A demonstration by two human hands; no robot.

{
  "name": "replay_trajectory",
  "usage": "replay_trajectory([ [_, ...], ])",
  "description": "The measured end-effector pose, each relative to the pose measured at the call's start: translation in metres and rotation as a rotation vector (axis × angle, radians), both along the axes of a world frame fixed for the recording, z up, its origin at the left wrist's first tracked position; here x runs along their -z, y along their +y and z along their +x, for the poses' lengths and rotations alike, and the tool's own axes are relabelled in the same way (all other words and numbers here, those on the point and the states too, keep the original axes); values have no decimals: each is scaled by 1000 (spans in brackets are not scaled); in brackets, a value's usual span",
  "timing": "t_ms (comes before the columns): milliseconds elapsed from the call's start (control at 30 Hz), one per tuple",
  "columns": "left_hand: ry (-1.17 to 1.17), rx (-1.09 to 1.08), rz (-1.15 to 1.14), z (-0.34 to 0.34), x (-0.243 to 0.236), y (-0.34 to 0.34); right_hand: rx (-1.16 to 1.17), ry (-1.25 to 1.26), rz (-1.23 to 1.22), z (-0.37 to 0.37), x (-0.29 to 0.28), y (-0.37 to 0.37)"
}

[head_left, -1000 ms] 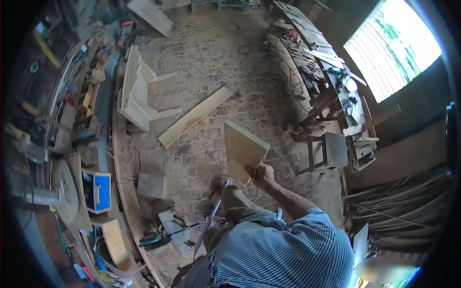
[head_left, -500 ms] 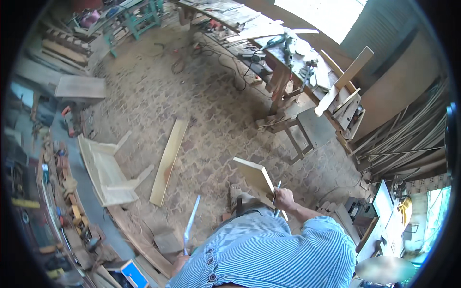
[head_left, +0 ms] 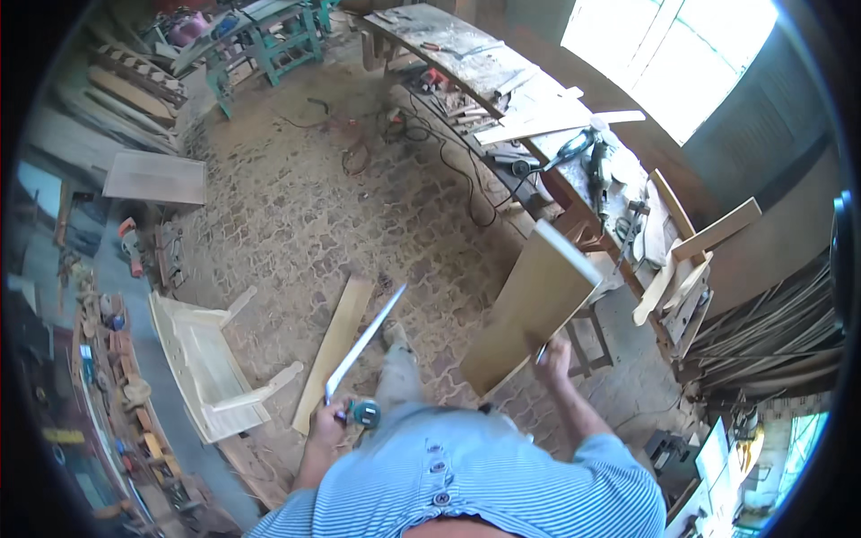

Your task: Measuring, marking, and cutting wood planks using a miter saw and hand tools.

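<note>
My right hand [head_left: 554, 359] is closed at the lower right edge of a wide wooden board [head_left: 529, 309], which is tilted up off the floor. A thin pen-like stick [head_left: 540, 354] also shows at its fingers. On the left, my left hand [head_left: 326, 423] is closed around the lower end of a long, narrow, pale blade-like strip [head_left: 366, 342], which points up and away. Close beside that hand is a round teal-and-black thing [head_left: 365, 412], possibly a tape measure; I cannot tell whether the hand holds it. A narrow plank [head_left: 334, 354] lies on the floor behind the strip.
A pale wooden piece with legs [head_left: 211, 368] lies at the left. A long workbench [head_left: 484, 67] with power tools and wood runs across the far right, cords [head_left: 471, 193] beneath it. A tool-cluttered ledge [head_left: 126, 394] lines the left side. Bundled thin strips [head_left: 762, 314] stand at the right.
The wide board has been raised and swung right, its broad face now showing. My left hand has come up into fuller view with the strip. The view has shifted.
</note>
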State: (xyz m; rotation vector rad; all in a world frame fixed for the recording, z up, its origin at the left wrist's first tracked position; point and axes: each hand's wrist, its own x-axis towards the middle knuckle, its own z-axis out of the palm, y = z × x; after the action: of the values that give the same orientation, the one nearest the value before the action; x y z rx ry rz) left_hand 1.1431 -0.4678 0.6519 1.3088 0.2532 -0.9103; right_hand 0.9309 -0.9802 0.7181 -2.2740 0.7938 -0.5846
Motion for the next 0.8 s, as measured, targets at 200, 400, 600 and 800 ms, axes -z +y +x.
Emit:
replay_trajectory([
  [200,357,8,37,223,-18,-61,310,-123,142,206,-61,-110],
  [400,461,575,91,326,31,-56,467,-398,634,380,-92,-181],
  [600,318,429,206,406,-40,-195,574,-674,855,525,-42,-287],
  [800,-21,321,379,525,-59,-330,636,-546,733,665,33,-445],
])
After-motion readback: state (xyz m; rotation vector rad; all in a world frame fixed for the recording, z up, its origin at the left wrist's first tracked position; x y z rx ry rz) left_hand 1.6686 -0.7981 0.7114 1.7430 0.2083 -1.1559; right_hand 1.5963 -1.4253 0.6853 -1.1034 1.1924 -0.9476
